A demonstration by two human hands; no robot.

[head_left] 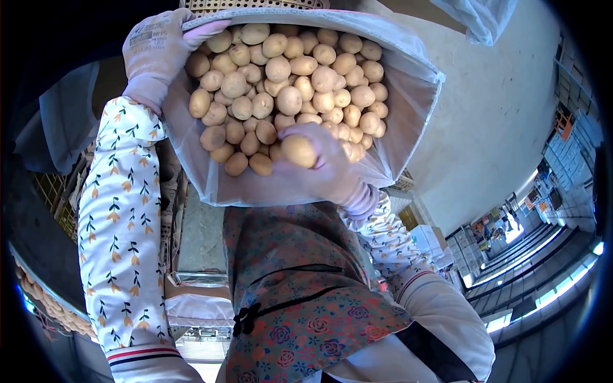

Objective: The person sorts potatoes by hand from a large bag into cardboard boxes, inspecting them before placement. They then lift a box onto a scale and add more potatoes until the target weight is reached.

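A white plastic liner point(412, 108), its mouth spread wide, holds many round tan potatoes point(289, 101). My left hand point(155, 54), in a light work glove, is closed on the liner's rim at the upper left, with the fingers partly hidden behind the edge. Over the near side of the pile, my gloved right hand point(322, 159) is curled around a single potato point(299, 151). That hand is slightly blurred, and other potatoes lie just beyond its fingers.
Behind the liner is a beige perforated crate point(255, 6). Clear plastic sheeting point(479, 19) hangs at the upper right. More round tan items point(54, 303) lie in a row at the lower left. A white box point(426, 241) stands right of my right arm, with concrete floor point(472, 127) beyond.
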